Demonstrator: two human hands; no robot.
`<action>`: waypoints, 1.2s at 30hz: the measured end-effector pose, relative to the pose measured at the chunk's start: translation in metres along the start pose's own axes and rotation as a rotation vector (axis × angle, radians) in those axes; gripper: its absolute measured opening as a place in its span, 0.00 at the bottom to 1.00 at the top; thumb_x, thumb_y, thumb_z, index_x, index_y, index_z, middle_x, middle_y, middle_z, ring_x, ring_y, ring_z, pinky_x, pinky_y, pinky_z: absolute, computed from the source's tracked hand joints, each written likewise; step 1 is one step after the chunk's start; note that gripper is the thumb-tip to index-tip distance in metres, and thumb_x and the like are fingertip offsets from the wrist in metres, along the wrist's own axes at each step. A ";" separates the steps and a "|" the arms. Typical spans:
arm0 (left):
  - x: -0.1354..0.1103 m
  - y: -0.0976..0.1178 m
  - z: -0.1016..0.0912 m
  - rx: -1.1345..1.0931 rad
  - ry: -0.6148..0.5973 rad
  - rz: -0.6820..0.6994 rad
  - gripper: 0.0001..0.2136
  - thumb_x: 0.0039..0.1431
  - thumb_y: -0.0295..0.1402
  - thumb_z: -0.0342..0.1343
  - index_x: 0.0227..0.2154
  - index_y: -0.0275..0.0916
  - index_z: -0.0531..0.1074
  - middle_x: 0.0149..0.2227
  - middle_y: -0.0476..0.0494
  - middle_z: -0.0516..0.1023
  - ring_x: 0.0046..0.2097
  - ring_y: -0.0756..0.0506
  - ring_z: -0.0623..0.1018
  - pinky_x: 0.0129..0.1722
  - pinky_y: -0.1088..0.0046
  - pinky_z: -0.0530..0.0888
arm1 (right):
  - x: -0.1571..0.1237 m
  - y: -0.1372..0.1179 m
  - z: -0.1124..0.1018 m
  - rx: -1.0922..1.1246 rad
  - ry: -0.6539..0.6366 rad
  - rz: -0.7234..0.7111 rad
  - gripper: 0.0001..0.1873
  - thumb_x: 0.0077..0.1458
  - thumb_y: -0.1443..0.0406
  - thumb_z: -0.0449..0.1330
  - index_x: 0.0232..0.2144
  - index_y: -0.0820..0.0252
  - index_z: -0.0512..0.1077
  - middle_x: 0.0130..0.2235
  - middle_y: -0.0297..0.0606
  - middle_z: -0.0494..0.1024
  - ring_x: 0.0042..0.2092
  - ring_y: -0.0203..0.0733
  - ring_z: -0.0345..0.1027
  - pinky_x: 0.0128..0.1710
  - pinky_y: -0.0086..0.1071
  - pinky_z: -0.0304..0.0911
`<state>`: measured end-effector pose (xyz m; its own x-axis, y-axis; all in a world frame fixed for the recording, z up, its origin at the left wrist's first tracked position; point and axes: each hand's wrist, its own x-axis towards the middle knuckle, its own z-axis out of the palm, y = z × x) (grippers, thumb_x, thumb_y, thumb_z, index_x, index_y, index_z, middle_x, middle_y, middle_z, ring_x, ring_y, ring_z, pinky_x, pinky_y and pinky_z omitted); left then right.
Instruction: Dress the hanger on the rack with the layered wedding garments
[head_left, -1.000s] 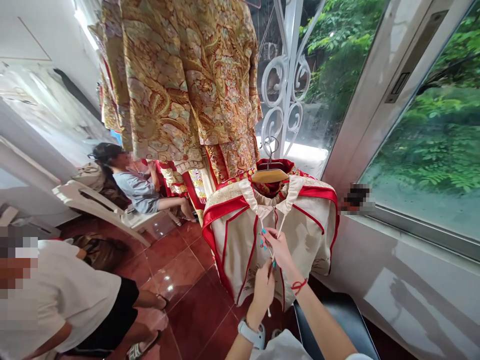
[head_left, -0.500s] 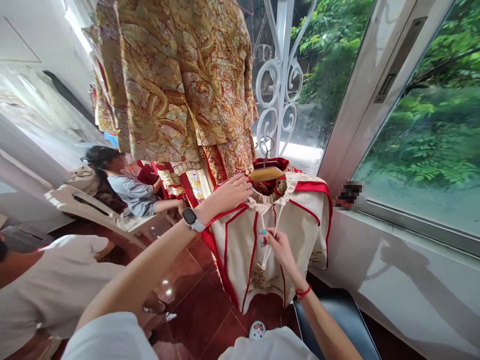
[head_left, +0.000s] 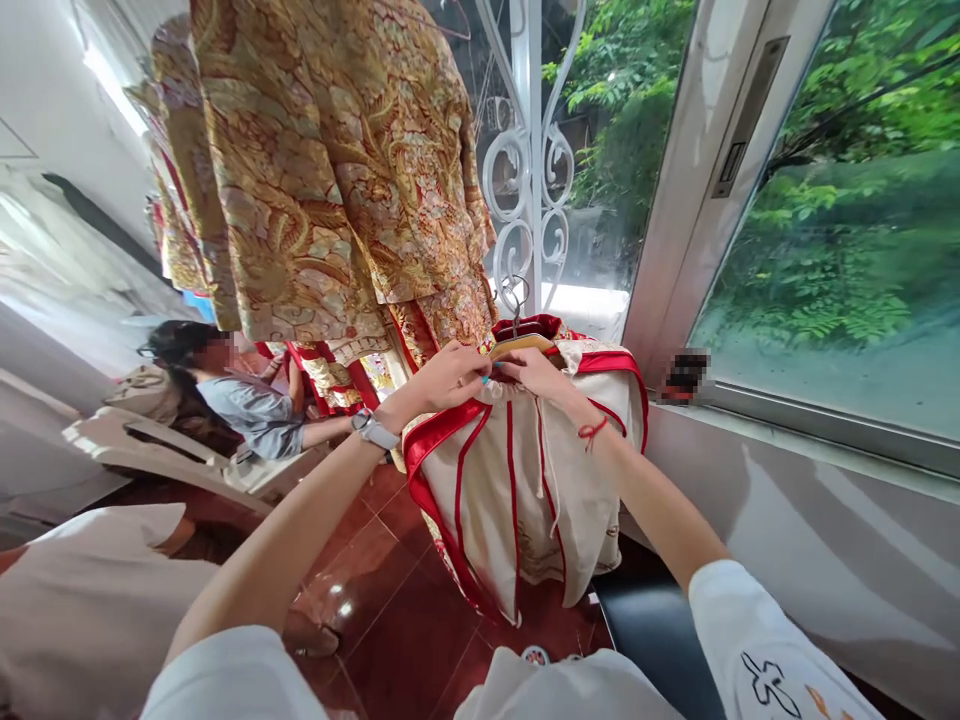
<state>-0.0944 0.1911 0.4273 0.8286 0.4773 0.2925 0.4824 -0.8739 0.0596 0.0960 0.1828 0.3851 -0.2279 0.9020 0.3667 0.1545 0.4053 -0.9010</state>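
Mid-frame, L hand [head_left: 455, 376] and R hand [head_left: 536, 376] pinch the gathered neckline [head_left: 495, 391] of a cream, red-piped garment [head_left: 487, 495], fingers nearly closed on cloth, tips partly hidden. Wood hanger [head_left: 525, 343] at the neck opening prob. bears the weight, so both hands are free for the edge; drawstring ends [head_left: 554, 490] dangle below, untouched. Black print [head_left: 771, 685] on R sleeve [head_left: 739, 612], lower right, isn't legible; no brand readable on L wristwatch [head_left: 376, 431], approx. centre-left.

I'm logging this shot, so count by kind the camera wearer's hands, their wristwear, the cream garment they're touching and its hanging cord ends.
Hands: 2 (left hand, right hand)
Wristwear: 2 (pale watch band, red bracelet)
Cream garment: 1
Hanging cord ends: 2
Total: 7
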 end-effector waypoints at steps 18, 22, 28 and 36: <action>-0.003 -0.030 -0.012 -0.232 0.058 -0.128 0.12 0.65 0.34 0.48 0.44 0.39 0.74 0.48 0.39 0.78 0.50 0.41 0.76 0.54 0.61 0.71 | 0.004 0.026 0.030 -0.071 0.112 -0.101 0.12 0.48 0.73 0.62 0.37 0.62 0.77 0.33 0.39 0.82 0.35 0.41 0.76 0.38 0.33 0.70; -0.002 -0.049 -0.002 -0.452 0.025 -0.119 0.13 0.64 0.39 0.53 0.45 0.39 0.75 0.48 0.40 0.80 0.49 0.43 0.77 0.51 0.64 0.73 | 0.001 0.021 0.033 0.045 0.173 -0.015 0.06 0.47 0.70 0.62 0.29 0.63 0.79 0.32 0.40 0.82 0.34 0.41 0.75 0.38 0.32 0.69; 0.000 -0.059 0.016 -0.545 0.070 -0.091 0.16 0.63 0.46 0.54 0.35 0.37 0.77 0.39 0.42 0.79 0.42 0.44 0.76 0.47 0.66 0.72 | 0.001 0.023 0.012 0.169 -0.052 0.288 0.12 0.46 0.70 0.60 0.33 0.67 0.81 0.21 0.33 0.75 0.20 0.29 0.59 0.20 0.24 0.53; -0.001 -0.050 0.034 -0.776 0.433 -0.167 0.17 0.59 0.47 0.60 0.29 0.37 0.74 0.33 0.44 0.76 0.37 0.46 0.75 0.44 0.68 0.71 | 0.003 0.021 0.021 -0.008 -0.080 0.084 0.08 0.45 0.74 0.61 0.26 0.61 0.80 0.28 0.35 0.81 0.30 0.40 0.72 0.37 0.35 0.69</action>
<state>-0.1091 0.2374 0.3917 0.5099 0.6642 0.5467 0.1297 -0.6876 0.7144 0.0788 0.1906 0.3623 -0.2894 0.9183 0.2701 0.1837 0.3302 -0.9259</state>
